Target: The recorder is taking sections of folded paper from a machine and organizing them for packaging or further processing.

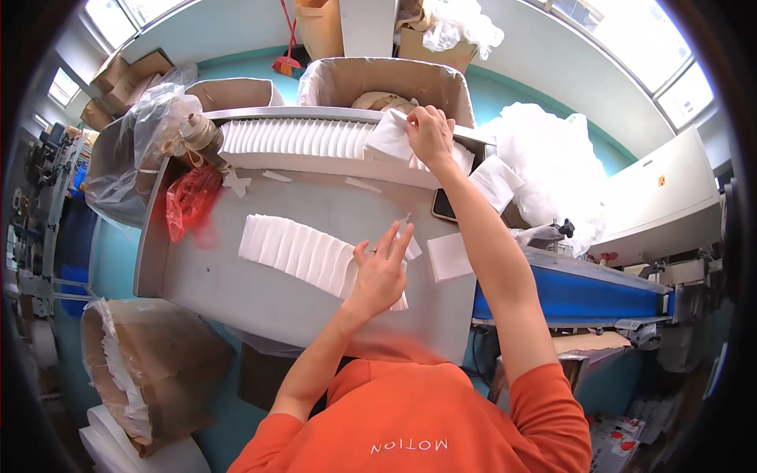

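Note:
My right hand [432, 135] reaches to the far side of the metal table [213, 268], fingers closed on the edge of a white square packet [388, 135], tissue-like and soft-looking. That packet lies over a long white box [315, 164] holding a tight upright row of similar white packets [296, 135]. Nearer to me, a slanting row of white packets [296, 248] lies on the table. My left hand [380, 272] rests over its right end, fingers spread; its palm side is hidden. A loose white packet [449, 257] lies just right of that hand.
A dark phone [443, 205] sits by my right forearm. A red plastic bag [189, 201] and a twine spool [203, 138] are at the table's left. Beyond stands a lined carton [386, 75]; a blue conveyor [568, 288] runs off right, below white bags [548, 169].

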{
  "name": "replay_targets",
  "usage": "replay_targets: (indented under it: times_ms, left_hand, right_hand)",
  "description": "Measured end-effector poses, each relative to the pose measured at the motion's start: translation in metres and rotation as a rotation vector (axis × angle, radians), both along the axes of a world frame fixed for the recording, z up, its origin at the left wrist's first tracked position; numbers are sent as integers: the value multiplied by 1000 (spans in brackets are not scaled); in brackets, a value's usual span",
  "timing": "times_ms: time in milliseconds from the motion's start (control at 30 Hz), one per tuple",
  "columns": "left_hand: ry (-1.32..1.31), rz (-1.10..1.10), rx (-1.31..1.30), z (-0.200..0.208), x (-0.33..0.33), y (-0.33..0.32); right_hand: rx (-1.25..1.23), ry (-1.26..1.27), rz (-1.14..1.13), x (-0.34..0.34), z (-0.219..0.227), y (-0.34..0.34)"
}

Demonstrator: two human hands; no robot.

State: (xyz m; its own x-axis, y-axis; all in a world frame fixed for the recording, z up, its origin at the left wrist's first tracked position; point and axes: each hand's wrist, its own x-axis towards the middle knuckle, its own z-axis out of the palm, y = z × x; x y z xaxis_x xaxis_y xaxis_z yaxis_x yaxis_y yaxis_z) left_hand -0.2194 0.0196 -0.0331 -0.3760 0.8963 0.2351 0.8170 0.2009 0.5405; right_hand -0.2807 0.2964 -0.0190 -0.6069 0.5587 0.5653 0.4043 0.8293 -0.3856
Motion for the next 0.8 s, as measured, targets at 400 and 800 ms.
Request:
replay_targets:
  times_ms: [400,800]
  left_hand:
    - [-8,-28,-13,1,-6,1]
    - [-14,-34,29,-1,-2,-1]
  right_hand:
    - [82,22,56,-8,-4,8]
    - [-48,-117,88,-7,8,8]
